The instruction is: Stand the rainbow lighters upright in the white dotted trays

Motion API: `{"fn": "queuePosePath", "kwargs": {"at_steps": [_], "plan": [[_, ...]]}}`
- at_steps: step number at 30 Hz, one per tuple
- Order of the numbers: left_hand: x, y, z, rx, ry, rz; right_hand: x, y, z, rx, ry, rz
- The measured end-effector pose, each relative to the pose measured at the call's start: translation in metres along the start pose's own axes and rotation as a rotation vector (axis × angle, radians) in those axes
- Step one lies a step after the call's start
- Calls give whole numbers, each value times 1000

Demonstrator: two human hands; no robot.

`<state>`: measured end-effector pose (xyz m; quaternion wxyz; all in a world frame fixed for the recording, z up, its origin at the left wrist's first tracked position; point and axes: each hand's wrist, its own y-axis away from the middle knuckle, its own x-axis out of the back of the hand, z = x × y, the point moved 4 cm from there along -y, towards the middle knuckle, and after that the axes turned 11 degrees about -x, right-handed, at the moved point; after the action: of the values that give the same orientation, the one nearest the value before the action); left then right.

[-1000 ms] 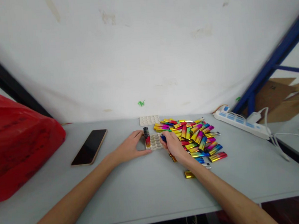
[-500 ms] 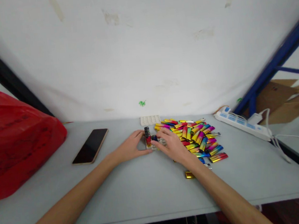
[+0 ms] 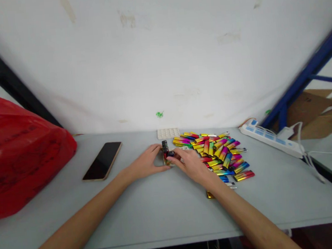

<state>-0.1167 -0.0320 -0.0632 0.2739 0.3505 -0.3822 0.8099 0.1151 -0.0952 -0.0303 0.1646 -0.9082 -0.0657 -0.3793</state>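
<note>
My left hand [image 3: 147, 163] curves around the left end of a pale slotted tray [image 3: 184, 147], fingertips at the back and thumb at the front. A row of upright lighters [image 3: 165, 148] with black tops stands in the tray beside its fingers. My right hand [image 3: 190, 162] pinches a dark-topped lighter [image 3: 171, 154] just right of that row. Its lower part is hidden by my fingers. Close by on the right lies a loose pile of shiny multicoloured lighters [image 3: 220, 152].
A second pale tray [image 3: 168, 133] lies by the wall. On the left are a phone [image 3: 102, 161] and a red plastic bag [image 3: 26, 152]. A white power strip [image 3: 272, 138] with cables runs along the right, near cardboard [image 3: 310, 113] behind a blue frame.
My right hand has moved slightly left and the lighter in it now sits closer to the upright row. My left hand keeps its place at the tray. The view has shifted slightly.
</note>
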Motion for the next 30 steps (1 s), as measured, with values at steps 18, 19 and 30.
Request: {"fn": "queuePosePath", "kwargs": {"at_steps": [18,19,30], "plan": [[-1,0,-2,53,-36,-29,22,-4,25,67,272,114],[-1,0,-1,61,-39,-42,31,-5,35,55,290,157],[19,2,-2,17,-5,-137,62,-7,95,-8,469,137]]}}
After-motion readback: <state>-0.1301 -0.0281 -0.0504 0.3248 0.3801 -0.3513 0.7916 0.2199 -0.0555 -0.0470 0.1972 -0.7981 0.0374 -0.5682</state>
